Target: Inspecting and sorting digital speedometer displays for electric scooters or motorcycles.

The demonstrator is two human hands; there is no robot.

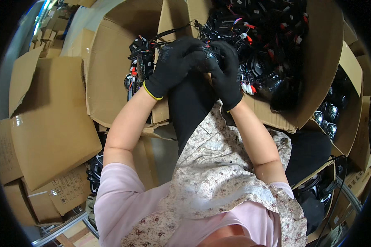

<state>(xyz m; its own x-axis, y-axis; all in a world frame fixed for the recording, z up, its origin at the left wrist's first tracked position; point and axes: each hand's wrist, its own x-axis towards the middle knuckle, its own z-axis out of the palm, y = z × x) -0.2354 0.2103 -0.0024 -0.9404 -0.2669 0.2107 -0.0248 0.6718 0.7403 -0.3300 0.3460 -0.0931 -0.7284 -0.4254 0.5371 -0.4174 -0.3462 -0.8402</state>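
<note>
In black work gloves, my left hand [175, 64] and my right hand [226, 74] meet over my leg, at the near rims of two open cartons. Between their curled fingers is a small dark, glossy part [210, 53] with wiring by it; the gloves cover most of it, so its exact kind is hidden. Beyond my right hand, the right carton [321, 53] holds a big heap of black wired parts [259, 45] with red and white connectors. Left of my left hand, a smaller pile of similar wired parts [138, 61] lies in the left carton [107, 78].
A large brown cardboard box [55, 119] stands at the left. Shiny dark rounded parts [329, 115] fill another carton at the right. Metal rails [62, 232] run along the lower left. A patterned apron [218, 173] covers my lap, and a cable [343, 185] hangs at lower right.
</note>
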